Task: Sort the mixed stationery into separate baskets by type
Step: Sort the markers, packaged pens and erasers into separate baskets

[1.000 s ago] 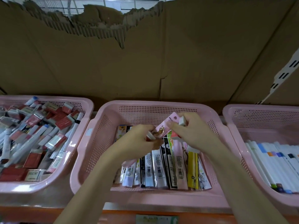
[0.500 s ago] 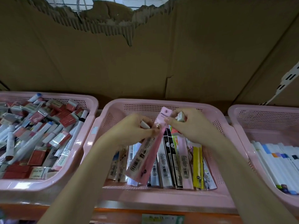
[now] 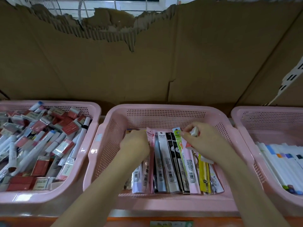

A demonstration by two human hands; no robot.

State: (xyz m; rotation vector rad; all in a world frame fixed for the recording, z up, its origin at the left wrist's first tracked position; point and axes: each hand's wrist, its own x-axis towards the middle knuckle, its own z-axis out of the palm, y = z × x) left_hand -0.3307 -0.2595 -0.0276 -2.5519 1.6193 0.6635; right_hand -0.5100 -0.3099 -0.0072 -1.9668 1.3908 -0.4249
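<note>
The middle pink basket point(image 3: 164, 110) holds a row of long flat stationery packets point(image 3: 165, 164), laid side by side. My left hand point(image 3: 136, 145) lies curled on the left end of the row, against a pink packet point(image 3: 150, 145). My right hand point(image 3: 203, 141) is over the right end; its fingers grip a small white eraser-like piece point(image 3: 194, 131) while a fingertip touches the top of a green packet point(image 3: 177, 136). The packets under both hands are partly hidden.
The left pink basket point(image 3: 95, 112) is heaped with red and white erasers, small boxes and white markers. The right pink basket point(image 3: 236, 115) holds white markers with coloured caps. A torn cardboard wall point(image 3: 147, 63) stands right behind the baskets. An orange shelf edge point(image 3: 131, 220) runs along the front.
The pink packet that my left hand held raised and tilted now lies in the row at the left. Both hands have dropped lower into the middle basket.
</note>
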